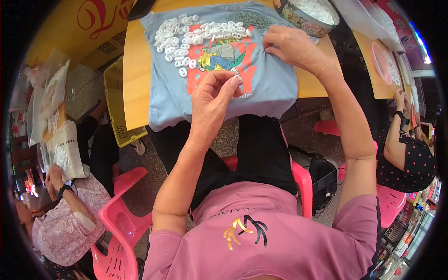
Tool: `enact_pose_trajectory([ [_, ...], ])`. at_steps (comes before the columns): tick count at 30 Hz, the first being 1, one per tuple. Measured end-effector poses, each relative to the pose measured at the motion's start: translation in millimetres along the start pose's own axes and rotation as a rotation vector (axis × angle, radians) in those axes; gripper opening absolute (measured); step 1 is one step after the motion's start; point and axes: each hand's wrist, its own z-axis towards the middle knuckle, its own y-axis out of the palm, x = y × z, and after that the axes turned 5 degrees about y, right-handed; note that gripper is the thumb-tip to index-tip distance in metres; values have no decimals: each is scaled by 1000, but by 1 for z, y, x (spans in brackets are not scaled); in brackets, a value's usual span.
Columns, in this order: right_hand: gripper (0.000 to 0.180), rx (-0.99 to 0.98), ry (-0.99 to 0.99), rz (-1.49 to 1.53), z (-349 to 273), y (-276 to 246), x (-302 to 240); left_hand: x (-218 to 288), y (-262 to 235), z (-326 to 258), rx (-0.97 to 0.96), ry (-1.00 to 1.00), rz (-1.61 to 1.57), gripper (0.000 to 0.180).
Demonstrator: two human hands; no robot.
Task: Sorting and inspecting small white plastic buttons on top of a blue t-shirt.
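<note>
Nearest the camera is the person's pink shirt (275,205), with a line of small dark letters and a gold-and-black emblem (245,231) on the chest. Beyond it, a blue cloth (163,100) covers part of the wooden table (135,70). Over the near half of the blue cloth, the left hand (210,98) is closed, thumb and fingers pinching a small white piece (237,77). The right hand (291,46) is at the cloth's right side, fingers curled in close to the fabric; I cannot tell whether they grip anything. More white pieces (182,51), many showing two holes, are heaped on the cloth's far left and middle, and a pile of dark-green bits (249,19) lies at its far right. To work well here, I would keep the held piece by its edge so its holes stay uncovered, hold it steady, and pick up single bits with the right fingertips without dragging the fabric. As for writing, the cloth carries big orange-red letters around a cartoon animal (224,53), with a smaller pale line nearer the person. Past its far right corner, a tin (296,17) of white bits has a printed label, too small to make out; left of the cloth, red script (95,18) crosses a yellow panel (56,28).
</note>
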Motion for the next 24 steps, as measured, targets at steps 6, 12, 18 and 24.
enact_pose_trajectory([
  [6, 9, -29, -49, 0, 1, 3, 2, 1, -1, 3, -12, -35, -107, 19],
  [12, 12, -76, -49, 10, 4, 6, 14, -1, -2, 3, -27, -11, -95, 19],
  [18, 15, -134, 14, -32, 13, 0, 16, -2, -3, 2, -33, -12, -104, 19],
  [24, 16, -232, 23, 239, 16, -1, 27, -1, -4, 2, -37, -15, -103, 19],
])
